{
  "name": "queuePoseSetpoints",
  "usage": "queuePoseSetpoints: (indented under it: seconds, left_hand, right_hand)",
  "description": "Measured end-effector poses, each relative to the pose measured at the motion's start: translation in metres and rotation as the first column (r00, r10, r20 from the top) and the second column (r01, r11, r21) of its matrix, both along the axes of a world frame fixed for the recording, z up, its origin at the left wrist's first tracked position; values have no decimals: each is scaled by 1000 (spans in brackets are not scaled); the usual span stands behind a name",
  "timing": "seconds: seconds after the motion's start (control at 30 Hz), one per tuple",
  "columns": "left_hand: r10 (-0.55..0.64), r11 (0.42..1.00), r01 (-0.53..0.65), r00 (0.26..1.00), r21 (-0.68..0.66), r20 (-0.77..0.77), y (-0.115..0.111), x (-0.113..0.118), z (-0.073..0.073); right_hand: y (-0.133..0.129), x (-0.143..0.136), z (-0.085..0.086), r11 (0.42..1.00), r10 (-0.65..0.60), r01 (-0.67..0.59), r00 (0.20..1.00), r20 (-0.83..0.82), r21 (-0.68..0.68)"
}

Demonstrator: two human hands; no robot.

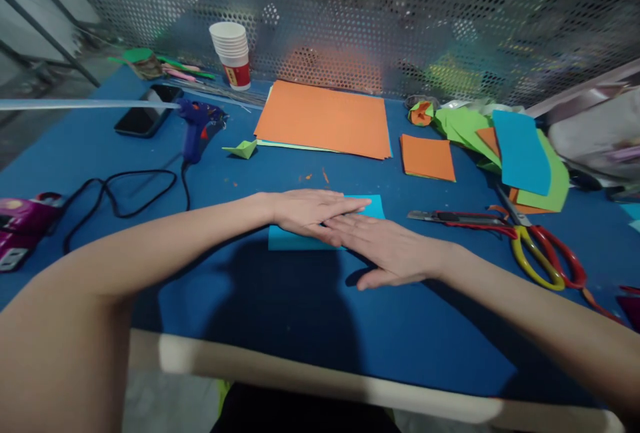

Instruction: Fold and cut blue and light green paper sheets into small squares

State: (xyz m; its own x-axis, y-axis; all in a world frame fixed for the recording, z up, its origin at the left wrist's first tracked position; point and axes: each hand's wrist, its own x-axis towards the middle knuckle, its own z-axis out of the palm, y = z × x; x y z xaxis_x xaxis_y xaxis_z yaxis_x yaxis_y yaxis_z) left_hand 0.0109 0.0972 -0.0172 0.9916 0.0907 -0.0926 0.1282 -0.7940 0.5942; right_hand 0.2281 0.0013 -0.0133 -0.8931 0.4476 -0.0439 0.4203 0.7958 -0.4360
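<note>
A bright blue sheet of paper lies flat on the table, mostly covered by my hands. My left hand rests flat across it with the fingers stretched out to the right. From the right, my right hand lies palm down, its fingertips meeting the left fingers over the paper and its thumb apart. Neither hand grips anything. Just beyond them are small orange paper scraps. To the right of my right hand lies a box cutter, close to scissors with red and yellow handles.
Orange sheets and a smaller orange stack lie at the back, near a folded green paper piece. A blue glue gun, its cord, a phone and paper cups stand left. Cut papers pile right.
</note>
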Motion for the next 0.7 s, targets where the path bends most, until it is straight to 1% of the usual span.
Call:
queuePoseSetpoints:
  seconds: [0.07,0.13,0.3,0.37,0.43,0.53,0.7]
  left_hand:
    - [-2,1000,2,1000,-5,30,0,0,1]
    - [-3,1000,4,999,-12,40,0,0,1]
    - [-17,1000,17,999,-16,29,-2,-1,5]
    - [-4,1000,5,1000,-12,11,-3,-1,7]
    - [2,1000,-2,1000,-23,-7,-3,-1,9]
    - [-19,998,19,1000,-63,-1,-1,-1,8]
    - [-34,996,37,999,-84,37,2,-1,3]
  right_hand:
    - [5,-6,1,1000,14,-14,1000,6,-7]
    - [3,-8,-3,1000,23,-24,1000,14,13]
    - [-22,4,-16,997,41,-43,999,26,57]
    - [-30,9,-17,998,40,-41,999,30,50]
    - [-33,9,-14,999,31,-32,999,34,34]
    - [-25,-3,-7,999,37,-37,999,38,-6]
    - [-5,-45,1,987,156,-155,988,20,-52]
